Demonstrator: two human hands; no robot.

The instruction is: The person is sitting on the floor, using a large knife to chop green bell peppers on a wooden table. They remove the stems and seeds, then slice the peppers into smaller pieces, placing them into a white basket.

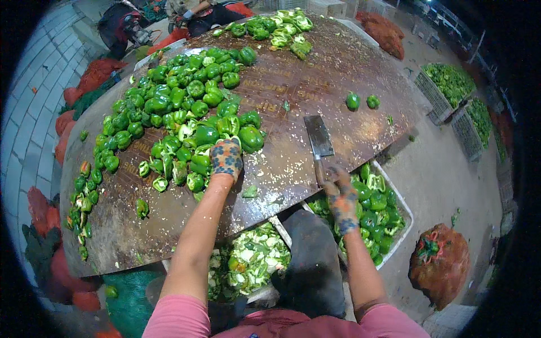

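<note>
My left hand (226, 158), in a patterned glove, is closed over a green bell pepper (235, 138) at the near edge of a large heap of green bell peppers (177, 97). The fingertips are hidden from me. A cleaver (319, 135) with a dark, wide blade lies on the brown board table (270, 186), its handle toward me. My right hand (341, 200), gloved and blurred, is beside that handle, above the table edge and a white crate (406, 211) of green peppers. Whether its fingers grip the handle cannot be made out.
Two peppers (353, 101) sit apart beyond the cleaver. Cut peppers (291, 25) lie at the far edge. Below the table, a container holds pale pepper scraps (258, 257). A full red mesh sack (439, 266) and crates of greens (448, 82) stand on the right floor.
</note>
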